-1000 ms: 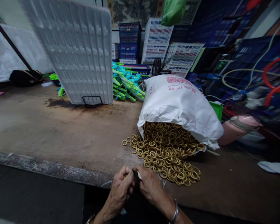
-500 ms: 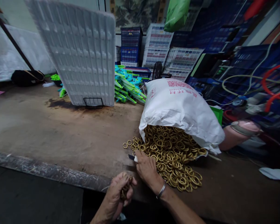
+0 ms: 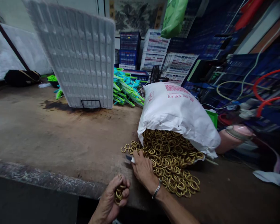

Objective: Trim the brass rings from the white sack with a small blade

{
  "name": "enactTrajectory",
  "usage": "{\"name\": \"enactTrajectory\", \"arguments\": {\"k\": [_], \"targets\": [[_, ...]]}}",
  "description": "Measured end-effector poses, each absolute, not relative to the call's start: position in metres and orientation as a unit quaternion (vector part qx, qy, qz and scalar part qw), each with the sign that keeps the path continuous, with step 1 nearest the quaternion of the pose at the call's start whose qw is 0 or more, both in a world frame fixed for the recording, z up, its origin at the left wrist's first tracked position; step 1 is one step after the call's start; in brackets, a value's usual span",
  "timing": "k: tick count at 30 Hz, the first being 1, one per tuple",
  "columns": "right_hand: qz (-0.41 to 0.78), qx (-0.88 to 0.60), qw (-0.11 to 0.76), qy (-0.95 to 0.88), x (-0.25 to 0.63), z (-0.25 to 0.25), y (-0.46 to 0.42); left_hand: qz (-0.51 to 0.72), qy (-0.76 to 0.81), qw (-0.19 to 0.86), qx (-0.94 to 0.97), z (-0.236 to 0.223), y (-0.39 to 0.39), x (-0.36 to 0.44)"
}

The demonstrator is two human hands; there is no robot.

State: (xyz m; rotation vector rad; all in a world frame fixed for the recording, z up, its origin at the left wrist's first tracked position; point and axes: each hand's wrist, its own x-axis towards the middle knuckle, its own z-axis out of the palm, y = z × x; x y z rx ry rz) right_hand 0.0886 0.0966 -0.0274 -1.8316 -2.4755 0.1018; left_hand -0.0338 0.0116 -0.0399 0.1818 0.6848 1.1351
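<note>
My left hand (image 3: pixel 115 196) is curled around several brass-coloured rings (image 3: pixel 118 194), low in front of the table edge. My right hand (image 3: pixel 143 171) rests at the left side of a spilled heap of the same rings (image 3: pixel 175 168), its fingertips at the rings. From under its thumb side sticks a small dark-bladed tool (image 3: pixel 128 158) with a white handle, mostly hidden by the fingers. Behind the heap lies a white woven sack (image 3: pixel 177 109) with red print, its mouth towards me and full of rings. A few loose rings (image 3: pixel 123 149) lie left of the heap.
A ribbed white panel (image 3: pixel 81 59) stands upright in a black wire stand (image 3: pixel 91 107) on the wooden table (image 3: pixel 49 137). Green and blue plastic pieces (image 3: pixel 126 88) are piled behind it. Stacked crates (image 3: pixel 155 46) stand behind. A pink cylinder (image 3: pixel 233 138) and hoses are at right.
The view has shifted slightly. My left hand has turned, showing more of the rings in it. My right hand has moved slightly closer to the loose rings at the heap's left edge.
</note>
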Motion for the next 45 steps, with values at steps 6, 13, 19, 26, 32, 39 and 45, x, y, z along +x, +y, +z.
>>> {"name": "enactTrajectory", "arguments": {"k": [6, 13, 19, 26, 32, 39, 45], "targets": [[0.111, -0.582, 0.080, -0.802, 0.091, -0.023, 0.091, 0.521, 0.434, 0.713, 0.178, -0.037, 0.015, -0.029], [0.455, -0.543, 0.260, -0.656, 0.105, -0.032, 0.089, 0.542, 0.540, 0.451, 0.460, -0.036, 0.020, -0.024], [0.636, -0.510, 0.272, -0.511, 0.110, -0.039, 0.073, 0.486, 0.507, 0.475, 0.530, -0.038, 0.019, -0.019], [0.534, -0.527, 0.273, -0.602, 0.112, -0.028, 0.064, 0.444, 0.551, 0.607, 0.363, -0.042, 0.021, -0.012], [0.530, -0.512, 0.281, -0.614, 0.115, -0.030, 0.065, 0.421, 0.530, 0.666, 0.314, -0.031, 0.019, -0.008], [0.515, -0.516, 0.287, -0.622, 0.117, -0.033, 0.066, 0.435, 0.494, 0.700, 0.276, -0.031, 0.018, -0.007], [0.367, -0.533, 0.239, -0.724, 0.123, -0.033, 0.057, 0.459, 0.492, 0.690, 0.267, -0.032, 0.018, -0.006]]}}
